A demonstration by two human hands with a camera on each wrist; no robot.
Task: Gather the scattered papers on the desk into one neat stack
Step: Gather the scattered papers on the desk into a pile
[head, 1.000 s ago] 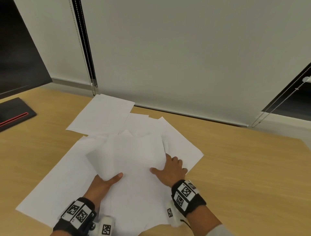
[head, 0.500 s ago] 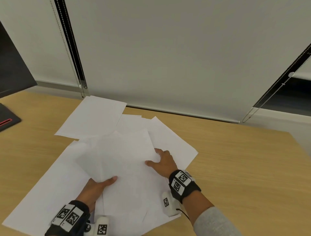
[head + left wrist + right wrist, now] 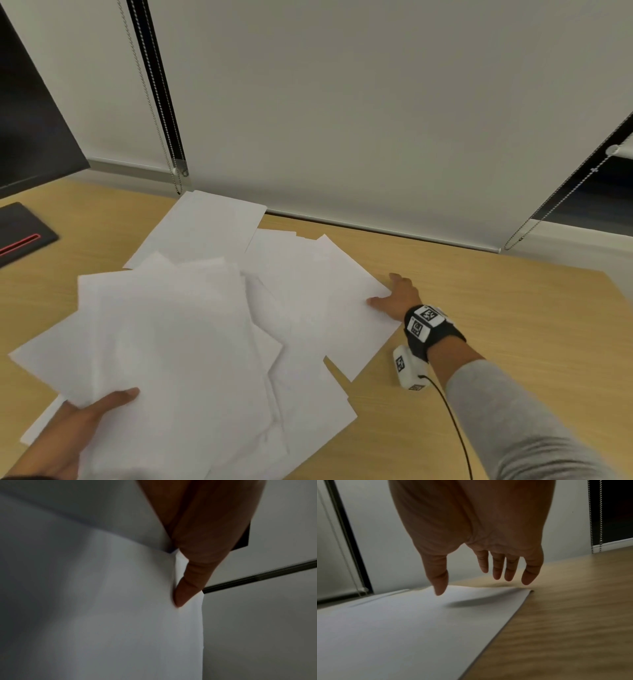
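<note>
Head view: left hand (image 3: pixel 73 435) grips a fanned bundle of white sheets (image 3: pixel 164 342) at its near edge, thumb on top, the other fingers hidden beneath. The bundle is raised above the desk (image 3: pixel 513 325) and tilted, its sheets unaligned, corners splayed. Left wrist view confirms the grip: thumb pressed down on the top sheet, paper (image 3: pixel 102 601) filling most of the frame.

Right hand (image 3: pixel 394 298) is open, fingers straight and slightly spread, at the right corner of a flat sheet (image 3: pixel 325 291) lying on the desk. Right wrist view shows the thumb over this sheet (image 3: pixel 402 622) and the four fingers beyond its far corner, above bare wood (image 3: pixel 573 615); whether the fingertips touch the surface cannot be told.

More loose sheets lie overlapped beneath and between the hands. One separate sheet (image 3: pixel 205 229) lies farther back, close to the window blind (image 3: pixel 342 120). Another sheet's edge shows under the bundle at lower left.

Dark flat object with a red stripe (image 3: pixel 20 236) sits at the desk's left edge, well apart from the papers.
</note>
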